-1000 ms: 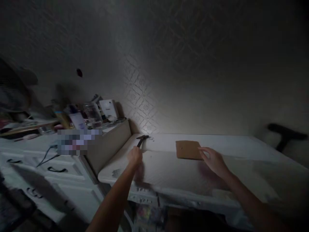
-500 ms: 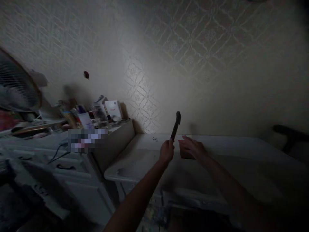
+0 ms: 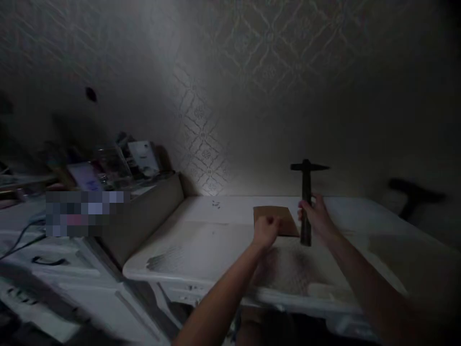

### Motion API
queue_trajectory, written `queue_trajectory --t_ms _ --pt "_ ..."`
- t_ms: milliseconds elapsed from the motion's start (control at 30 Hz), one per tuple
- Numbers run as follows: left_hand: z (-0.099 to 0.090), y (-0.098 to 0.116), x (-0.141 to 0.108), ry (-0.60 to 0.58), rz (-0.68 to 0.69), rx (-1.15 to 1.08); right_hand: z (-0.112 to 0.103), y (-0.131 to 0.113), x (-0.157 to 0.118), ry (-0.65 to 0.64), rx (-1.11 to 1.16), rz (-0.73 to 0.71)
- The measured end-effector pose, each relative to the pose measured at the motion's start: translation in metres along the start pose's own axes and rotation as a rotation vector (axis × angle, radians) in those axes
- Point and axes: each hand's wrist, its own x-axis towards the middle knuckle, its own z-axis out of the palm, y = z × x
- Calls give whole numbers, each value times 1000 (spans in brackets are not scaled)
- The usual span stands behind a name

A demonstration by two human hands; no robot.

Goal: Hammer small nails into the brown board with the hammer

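Observation:
A dark hammer with a flat face on one side and a pointed peen on the other stands upright, head up. My right hand is wrapped round its handle. My left hand is closed, its fingertips pinched together over the front left of a thin brown board; whatever they hold, if anything, is too small to make out. The board lies flat on the white desk. To its left are several small dark bits, too small to name.
At the left stands a white drawer cabinet, crowded on top with a white box, a tube and other items. A patterned wall rises behind the desk. The hammer's shadow falls at the right. Light is dim.
The hammer has passed from my left hand to my right hand. My right hand has left the board, and my left hand has come down to it. The view has turned slightly right.

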Motion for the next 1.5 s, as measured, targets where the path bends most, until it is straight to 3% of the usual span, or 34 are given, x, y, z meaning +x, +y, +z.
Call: queue_trajectory --t_ms 133,267,400,533,700,1000,1500 --pt "-28 -9 21 192 -15 206 -33 12 17 -10 -586 -232" --pt "-45 -18 37 224 -17 233 -49 23 16 -227 -882 -454" --pt "-51 -30 45 146 6 275 -49 29 5 -382 -878 -485" --pt "-54 -37 49 87 56 476 -45 29 -6 -467 -826 -468" --pt "-54 -37 48 47 -46 584 -41 30 -13 -524 -835 -433" --pt "-48 -37 45 -9 -115 656 -39 35 -15 -552 -827 -398" --pt "-43 -43 49 -8 -98 658 -39 37 -15 -529 -812 -390"
